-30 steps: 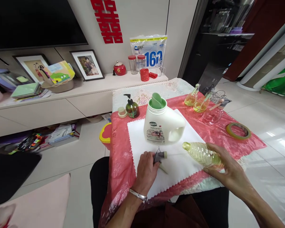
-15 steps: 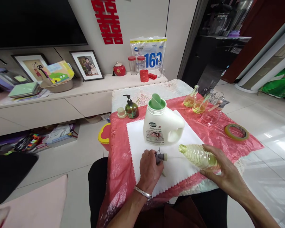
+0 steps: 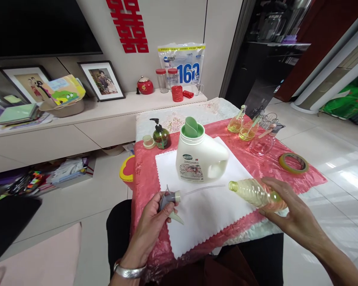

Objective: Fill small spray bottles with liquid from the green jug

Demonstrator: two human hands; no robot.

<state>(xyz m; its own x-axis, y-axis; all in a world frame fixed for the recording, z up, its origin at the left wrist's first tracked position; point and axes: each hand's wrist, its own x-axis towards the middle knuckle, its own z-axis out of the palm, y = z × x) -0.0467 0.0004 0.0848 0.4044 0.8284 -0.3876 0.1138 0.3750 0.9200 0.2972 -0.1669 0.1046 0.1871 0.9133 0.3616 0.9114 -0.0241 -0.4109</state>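
My left hand [image 3: 159, 208] is closed around a grey trigger spray head [image 3: 167, 200], whose pale trigger points down to the right. Its thin clear tube [image 3: 204, 188] stretches rightward over the white cloth [image 3: 203, 222], ending near the bottle's mouth. In my right hand [image 3: 286, 206] lies a ribbed yellow-green bottle [image 3: 249, 191], tilted on its side with the uncapped neck facing left. Behind and between my hands stands a white detergent jug [image 3: 197, 159], with a green pouring spout [image 3: 192, 129] at its open top.
A dark green pump bottle [image 3: 161, 135] and a pale cap [image 3: 148, 142] stand at the left on the red table cover [image 3: 146, 167]. Toward the right are glass oil bottles [image 3: 247, 131], a pinkish glass jug [image 3: 262, 143] and a tape roll [image 3: 293, 163]. A low cabinet [image 3: 107, 104] runs behind.
My left hand has moved left with the spray head, drawing its tube fully into view outside the bottle. The bottle in my right hand has shifted slightly right.
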